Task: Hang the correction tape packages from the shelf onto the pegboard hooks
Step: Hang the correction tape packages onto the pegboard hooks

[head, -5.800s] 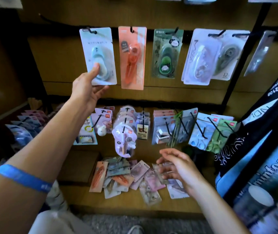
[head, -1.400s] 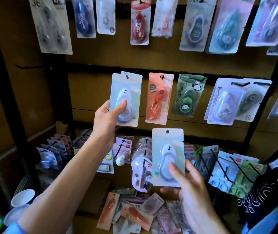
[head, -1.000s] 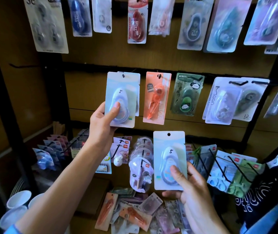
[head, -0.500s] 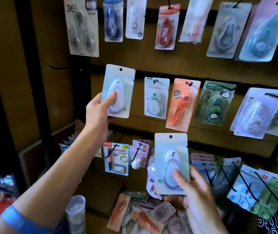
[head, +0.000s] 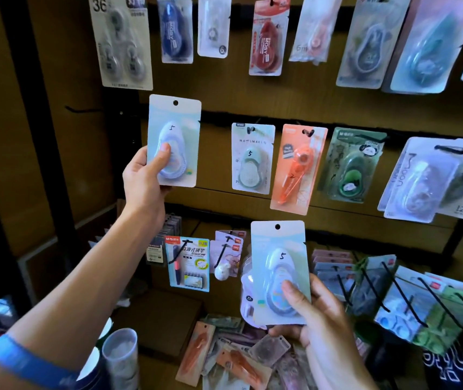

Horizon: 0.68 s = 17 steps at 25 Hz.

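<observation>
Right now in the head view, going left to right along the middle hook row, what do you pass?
Package held up in the left hand → pale green package → orange package → dark green package → clear overlapping packages.

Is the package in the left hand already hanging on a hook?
No, the left hand holds the package up with its punched hole empty.

below the left hand and left of the right hand, a blue carded pen pack hangs upright. just beside it, nearer the right hand, hangs a card with a small white charm. a brown box sits under the pen pack. a clear plastic cup stands lower left, under the left forearm. black cloth with white print lies far right of the right hand.
</observation>
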Each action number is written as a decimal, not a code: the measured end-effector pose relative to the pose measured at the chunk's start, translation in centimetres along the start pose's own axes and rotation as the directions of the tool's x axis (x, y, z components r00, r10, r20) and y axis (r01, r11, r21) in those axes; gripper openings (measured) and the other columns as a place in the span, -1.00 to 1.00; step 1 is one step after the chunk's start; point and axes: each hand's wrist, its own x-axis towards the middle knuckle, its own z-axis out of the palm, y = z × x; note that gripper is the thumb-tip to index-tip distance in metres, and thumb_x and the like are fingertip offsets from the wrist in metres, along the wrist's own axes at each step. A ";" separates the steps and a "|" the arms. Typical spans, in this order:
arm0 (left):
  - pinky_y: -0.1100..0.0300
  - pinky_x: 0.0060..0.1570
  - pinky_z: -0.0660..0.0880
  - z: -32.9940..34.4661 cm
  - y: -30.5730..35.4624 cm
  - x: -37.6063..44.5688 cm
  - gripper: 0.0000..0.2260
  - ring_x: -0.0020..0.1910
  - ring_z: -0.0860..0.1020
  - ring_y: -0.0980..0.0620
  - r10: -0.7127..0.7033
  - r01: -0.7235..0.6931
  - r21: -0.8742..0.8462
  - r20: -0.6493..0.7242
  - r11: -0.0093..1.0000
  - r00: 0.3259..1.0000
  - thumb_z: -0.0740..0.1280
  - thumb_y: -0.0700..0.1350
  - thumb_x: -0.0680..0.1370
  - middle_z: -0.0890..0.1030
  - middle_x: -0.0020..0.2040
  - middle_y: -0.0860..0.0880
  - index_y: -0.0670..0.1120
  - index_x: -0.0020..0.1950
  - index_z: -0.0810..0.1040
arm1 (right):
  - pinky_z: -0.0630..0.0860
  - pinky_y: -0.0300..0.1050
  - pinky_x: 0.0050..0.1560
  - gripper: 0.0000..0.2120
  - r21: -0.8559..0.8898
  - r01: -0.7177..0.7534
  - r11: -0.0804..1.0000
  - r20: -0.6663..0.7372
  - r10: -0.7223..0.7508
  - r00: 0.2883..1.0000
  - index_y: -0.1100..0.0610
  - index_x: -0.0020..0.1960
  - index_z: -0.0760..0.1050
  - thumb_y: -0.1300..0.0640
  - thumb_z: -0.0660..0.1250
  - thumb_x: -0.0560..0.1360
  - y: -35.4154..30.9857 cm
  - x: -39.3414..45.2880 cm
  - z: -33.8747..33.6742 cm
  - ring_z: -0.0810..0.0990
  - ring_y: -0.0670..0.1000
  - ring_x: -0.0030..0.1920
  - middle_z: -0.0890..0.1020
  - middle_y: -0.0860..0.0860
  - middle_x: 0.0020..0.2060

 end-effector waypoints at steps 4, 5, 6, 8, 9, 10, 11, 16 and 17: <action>-0.01 -0.05 0.59 0.5 -0.7 -0.5 -0.91 -0.07 0.64 -0.02 -0.040 0.039 0.076 0.017 0.996 0.999 0.37 -0.06 0.56 0.67 -0.07 -0.02 -0.06 0.01 0.60 | 0.58 -0.08 -0.54 -0.80 -0.016 -0.004 1.000 -0.007 0.003 1.000 0.14 -0.01 0.64 0.24 0.42 0.37 0.2 -0.2 -0.4 0.71 0.22 -0.24 0.73 0.21 -0.16; -0.03 -0.02 0.59 0.6 -0.9 -0.5 -0.91 -0.06 0.65 -0.03 -0.047 0.047 0.095 -0.003 0.994 0.999 0.38 -0.05 0.56 0.68 -0.08 -0.01 -0.05 -0.01 0.60 | 0.60 -0.06 -0.52 -0.81 -0.016 -0.005 1.000 -0.001 0.005 1.000 0.14 -0.01 0.64 0.24 0.41 0.37 0.2 -0.2 -0.5 0.72 0.22 -0.24 0.73 0.21 -0.17; -0.04 0.01 0.59 0.7 -0.8 -0.4 -0.91 -0.04 0.65 -0.04 -0.054 0.056 0.106 -0.022 0.993 0.998 0.39 -0.05 0.55 0.68 -0.07 -0.01 -0.04 0.00 0.60 | 0.62 -0.05 -0.50 -0.81 -0.013 -0.005 1.000 0.004 0.005 1.000 0.15 -0.01 0.64 0.25 0.41 0.37 0.2 -0.2 -0.6 0.72 0.19 -0.24 0.73 0.20 -0.18; -0.01 -0.02 0.57 1.0 -0.9 0.2 -0.82 -0.02 0.65 -0.05 -0.103 0.109 0.122 -0.057 0.987 0.993 0.40 -0.02 0.54 0.68 -0.02 -0.04 -0.08 0.07 0.60 | 0.63 -0.08 -0.46 -0.80 -0.014 0.002 1.000 0.011 -0.001 1.000 0.15 -0.01 0.63 0.24 0.41 0.37 0.3 0.0 -0.6 0.73 0.11 -0.27 0.74 0.16 -0.19; 0.05 -0.07 0.56 1.3 -0.9 0.8 -0.75 -0.02 0.65 -0.04 -0.142 0.152 0.130 -0.088 0.980 0.986 0.41 0.00 0.53 0.68 0.01 -0.05 -0.11 0.12 0.59 | 0.63 -0.10 -0.44 -0.79 -0.015 0.002 1.000 0.013 -0.002 1.000 0.16 0.00 0.64 0.24 0.41 0.37 0.3 0.0 -0.6 0.73 0.09 -0.26 0.74 0.15 -0.18; 0.09 -0.11 0.54 1.7 -1.0 1.4 -0.67 -0.01 0.66 -0.05 -0.184 0.201 0.135 -0.132 0.970 0.974 0.44 0.03 0.50 0.67 0.05 -0.06 -0.12 0.17 0.57 | 0.63 -0.11 -0.41 -0.80 -0.015 0.005 1.000 0.014 -0.005 1.000 0.15 0.00 0.64 0.24 0.41 0.38 0.3 0.1 -0.5 0.73 0.09 -0.23 0.74 0.15 -0.16; 0.10 -0.10 0.55 2.3 -1.1 2.0 -0.61 0.01 0.65 -0.07 -0.226 0.252 0.145 -0.171 0.957 0.959 0.46 0.05 0.48 0.66 0.08 -0.06 -0.12 0.21 0.55 | 0.65 -0.09 -0.33 -0.81 -0.018 0.012 1.000 0.015 -0.012 1.000 0.14 0.00 0.65 0.25 0.40 0.39 0.3 0.2 -0.4 0.73 0.10 -0.18 0.74 0.15 -0.13; 0.08 -0.02 0.58 2.5 -2.7 1.7 -0.49 0.10 0.54 -0.06 -0.316 0.392 0.229 -0.305 0.891 0.898 0.47 -0.01 0.48 0.50 0.19 -0.07 -0.05 0.37 0.38 | 0.63 0.11 -0.10 -0.74 -0.010 -0.015 1.000 0.011 0.015 1.000 0.16 0.14 0.61 0.32 0.30 0.50 0.3 0.4 -0.2 0.71 0.21 -0.09 0.73 0.17 -0.05; 0.11 -0.08 0.56 1.9 -3.3 0.1 -0.55 0.07 0.53 -0.02 -0.304 0.382 0.231 -0.310 0.895 0.901 0.45 -0.05 0.49 0.52 0.21 -0.08 -0.03 0.33 0.41 | 0.65 0.06 -0.21 -0.74 0.018 -0.018 1.000 0.019 0.017 1.000 0.18 0.16 0.59 0.33 0.30 0.50 0.2 0.5 -0.1 0.71 0.22 -0.11 0.72 0.19 -0.05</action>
